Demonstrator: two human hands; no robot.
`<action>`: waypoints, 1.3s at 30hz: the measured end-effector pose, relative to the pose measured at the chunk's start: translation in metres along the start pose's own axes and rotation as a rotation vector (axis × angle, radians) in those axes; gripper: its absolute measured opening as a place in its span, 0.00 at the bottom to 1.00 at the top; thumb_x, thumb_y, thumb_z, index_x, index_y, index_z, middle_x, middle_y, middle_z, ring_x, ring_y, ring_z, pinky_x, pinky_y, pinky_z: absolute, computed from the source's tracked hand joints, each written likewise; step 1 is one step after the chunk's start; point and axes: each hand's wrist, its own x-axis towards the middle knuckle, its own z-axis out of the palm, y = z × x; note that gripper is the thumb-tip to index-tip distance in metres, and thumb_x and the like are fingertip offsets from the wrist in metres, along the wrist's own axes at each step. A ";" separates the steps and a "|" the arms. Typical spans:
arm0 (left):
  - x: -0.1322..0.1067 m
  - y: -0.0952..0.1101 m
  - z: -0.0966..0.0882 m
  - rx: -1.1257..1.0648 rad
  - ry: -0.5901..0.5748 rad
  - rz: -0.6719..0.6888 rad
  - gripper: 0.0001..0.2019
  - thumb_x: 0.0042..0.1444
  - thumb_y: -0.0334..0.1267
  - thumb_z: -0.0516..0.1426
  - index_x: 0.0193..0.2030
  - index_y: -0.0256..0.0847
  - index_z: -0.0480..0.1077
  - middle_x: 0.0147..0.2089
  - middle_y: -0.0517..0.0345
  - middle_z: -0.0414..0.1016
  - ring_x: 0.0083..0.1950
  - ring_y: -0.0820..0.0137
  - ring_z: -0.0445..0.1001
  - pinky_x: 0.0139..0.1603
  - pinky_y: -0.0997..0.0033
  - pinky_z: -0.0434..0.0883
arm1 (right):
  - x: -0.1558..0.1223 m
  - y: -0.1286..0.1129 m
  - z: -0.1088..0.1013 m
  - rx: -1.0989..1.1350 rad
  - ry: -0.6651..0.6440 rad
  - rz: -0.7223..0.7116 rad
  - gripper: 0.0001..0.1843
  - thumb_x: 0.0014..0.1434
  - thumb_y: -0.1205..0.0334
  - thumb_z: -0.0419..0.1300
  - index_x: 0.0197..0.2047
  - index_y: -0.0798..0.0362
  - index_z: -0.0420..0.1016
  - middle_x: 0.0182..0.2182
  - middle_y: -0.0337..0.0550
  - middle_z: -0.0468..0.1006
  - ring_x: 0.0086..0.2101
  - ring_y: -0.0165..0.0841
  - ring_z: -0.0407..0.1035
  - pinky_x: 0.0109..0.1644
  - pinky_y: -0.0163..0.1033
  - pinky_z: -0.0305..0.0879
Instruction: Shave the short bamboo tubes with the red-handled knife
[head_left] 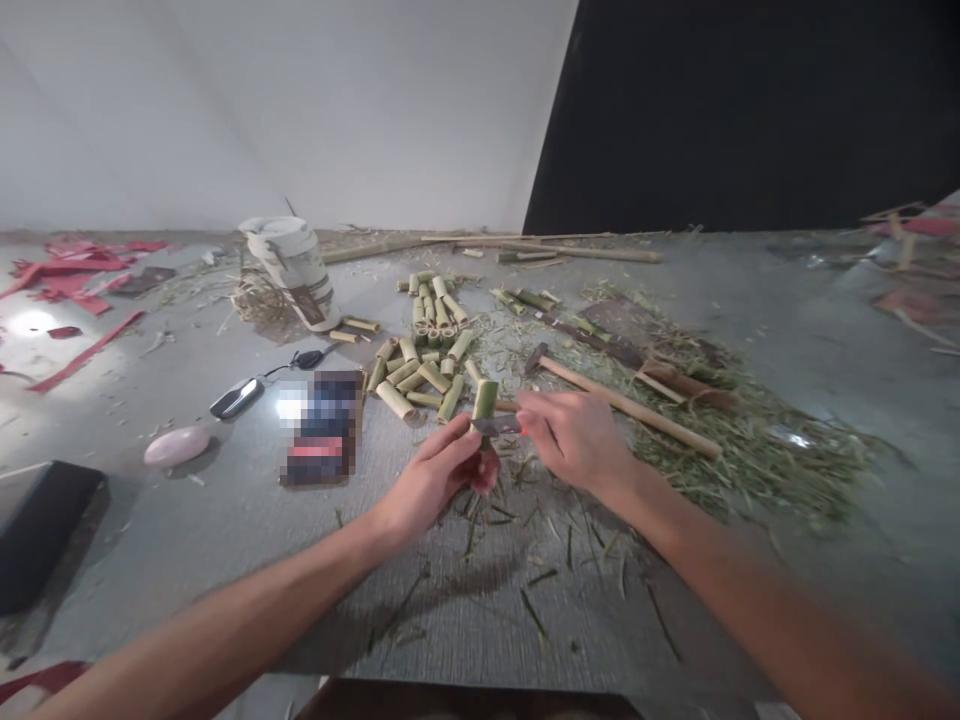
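Note:
My left hand (439, 478) is closed around a short green bamboo piece (485, 400), held upright above the grey table (225, 520). My right hand (574, 437) is closed on a small knife (496, 426) with a red handle, its blade laid across the bamboo piece just above my left fingers. Thin green shavings (525, 560) lie on the table under both hands. A pile of several cut bamboo pieces (424, 365) lies just beyond my left hand.
A hammer (622, 405) rests on a heap of bamboo shavings at the right. A white cup (294, 268), keys (251, 390), a pink oval object (176, 446), a blurred box (324, 428), long bamboo poles (525, 248) and red scraps (75, 275) surround the work spot.

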 end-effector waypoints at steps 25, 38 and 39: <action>0.004 -0.002 0.001 0.253 -0.028 0.197 0.16 0.53 0.40 0.70 0.43 0.37 0.72 0.28 0.62 0.69 0.24 0.78 0.62 0.24 0.74 0.53 | -0.003 -0.030 0.003 -0.221 0.024 0.029 0.31 0.75 0.52 0.39 0.36 0.53 0.80 0.29 0.46 0.82 0.26 0.32 0.69 0.30 0.42 0.46; 0.003 -0.013 0.002 0.182 -0.005 0.315 0.16 0.54 0.43 0.70 0.41 0.39 0.69 0.28 0.66 0.62 0.26 0.79 0.56 0.26 0.73 0.52 | -0.003 -0.037 0.000 -0.258 0.018 0.019 0.33 0.76 0.52 0.38 0.36 0.53 0.81 0.30 0.44 0.83 0.25 0.31 0.67 0.30 0.41 0.47; 0.003 -0.013 0.002 0.196 -0.001 0.322 0.16 0.54 0.42 0.70 0.41 0.39 0.69 0.28 0.66 0.62 0.26 0.79 0.55 0.26 0.73 0.52 | -0.003 -0.037 0.000 -0.262 0.022 0.018 0.32 0.76 0.52 0.38 0.36 0.53 0.81 0.31 0.45 0.83 0.26 0.31 0.68 0.31 0.41 0.46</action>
